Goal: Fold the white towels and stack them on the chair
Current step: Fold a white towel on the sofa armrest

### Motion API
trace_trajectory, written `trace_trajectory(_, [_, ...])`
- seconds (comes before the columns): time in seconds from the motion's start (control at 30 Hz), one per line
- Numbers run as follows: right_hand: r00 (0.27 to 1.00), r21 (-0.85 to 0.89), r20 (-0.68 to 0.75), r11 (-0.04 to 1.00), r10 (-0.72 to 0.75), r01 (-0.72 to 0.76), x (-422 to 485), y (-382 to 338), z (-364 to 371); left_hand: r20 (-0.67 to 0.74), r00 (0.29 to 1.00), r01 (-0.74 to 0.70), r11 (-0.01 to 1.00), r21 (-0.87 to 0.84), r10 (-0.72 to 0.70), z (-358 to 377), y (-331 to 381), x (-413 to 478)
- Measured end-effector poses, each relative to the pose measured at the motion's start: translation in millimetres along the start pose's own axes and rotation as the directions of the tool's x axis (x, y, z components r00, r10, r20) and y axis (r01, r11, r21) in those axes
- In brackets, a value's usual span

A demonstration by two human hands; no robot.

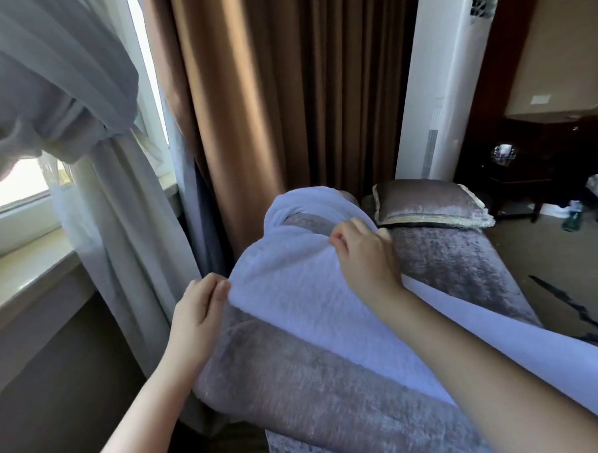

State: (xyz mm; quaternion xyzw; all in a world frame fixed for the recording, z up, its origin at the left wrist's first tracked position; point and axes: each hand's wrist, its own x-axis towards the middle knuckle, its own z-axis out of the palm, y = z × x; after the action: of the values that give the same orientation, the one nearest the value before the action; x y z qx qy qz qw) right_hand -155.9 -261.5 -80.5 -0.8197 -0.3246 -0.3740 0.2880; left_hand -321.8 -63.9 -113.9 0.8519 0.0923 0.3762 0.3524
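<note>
The white towel (305,295) lies spread along the grey-mauve velvet chair (318,381). It runs from a bunched, curled-over far end near the cushion (428,204) down toward the right edge of the view, where it passes under the right forearm.

The left hand (201,307) is at the towel's left edge, just over the chair's side. Its grip is narrow, with thumb and fingers pinching the edge of the cloth and lifting it slightly off the velvet. The right hand (361,253) is farther up the towel, near the bunched end. Its fingers are curled tightly, and the grip seems closed on a fold of the towel, though the fingertips are turned away from the camera and partly hidden. Between the two hands the towel rises in a soft ridge.

Behind the chair hangs a brown curtain (279,88), with a pale sheer curtain (90,97) tied back to its left beside the window sill (21,282). A tall white air-conditioning unit (443,95) stands behind the cushion.
</note>
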Motion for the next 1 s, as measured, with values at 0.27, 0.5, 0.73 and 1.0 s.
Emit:
trace_trajectory(0.27, [0.893,-0.089,0.413,0.984,0.179,-0.156,-21.8,13.2,29.6,0.161,0.968,0.158,0.965,0.210,-0.194,11.9,-26.0,3.5])
trace_trajectory(0.5, [0.969,0.022,0.245,1.000,0.017,-0.022,-100.3,1.9,-25.1,0.170,0.940,0.304,0.953,-0.014,-0.297,24.3,-3.6,5.9])
trace_trajectory(0.73, [0.980,-0.141,0.196,0.988,-0.042,0.070,-150.7,25.2,-64.9,0.091,0.917,0.396,0.915,-0.083,-0.389,20.3,1.0,5.8])
trace_trajectory(1.0, [0.969,-0.100,0.170,0.976,-0.177,0.196,-172.3,32.4,-72.7,0.144,0.901,0.411,0.911,0.021,-0.410,13.6,0.6,0.3])
